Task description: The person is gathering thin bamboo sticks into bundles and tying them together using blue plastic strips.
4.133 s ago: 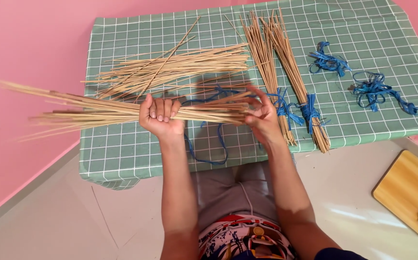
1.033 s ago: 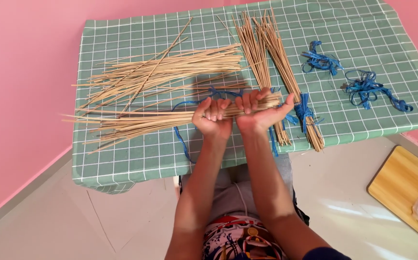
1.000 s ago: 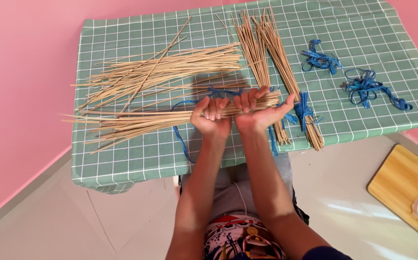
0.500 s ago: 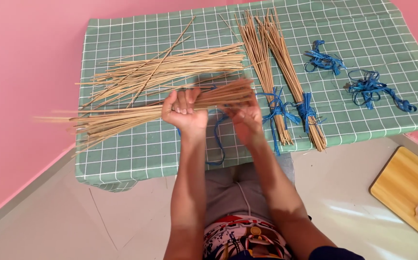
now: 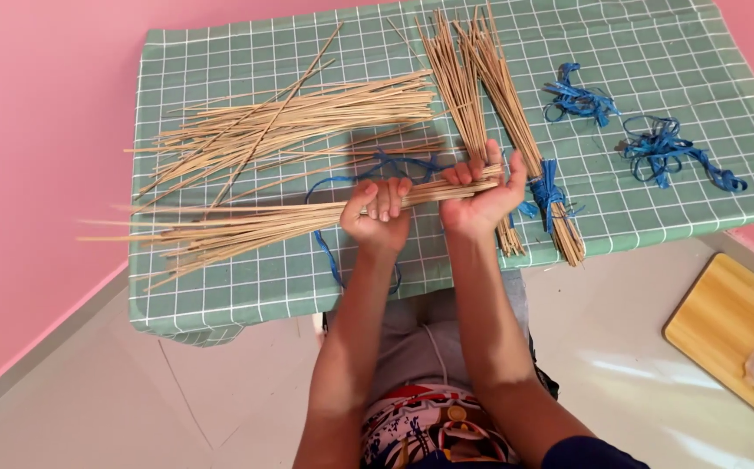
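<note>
Surface: green checked tablecloth point(image 5: 220, 295), pink walls behind.
Left hand point(image 5: 377, 217): clasping the stick bundle point(image 5: 246, 227) fanning toward nine o'clock.
Right hand point(image 5: 479, 198): gripping its butt end; squaring the ends evenly seems wise.

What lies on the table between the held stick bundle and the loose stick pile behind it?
Head view: a blue string snakes across the green checked cloth between the held stick bundle and the loose stick pile, with a few stray sticks.

two tied stick bundles point(image 5: 516, 148), two blue string tangles point(image 5: 663, 148), two hands point(image 5: 377, 217)
</note>
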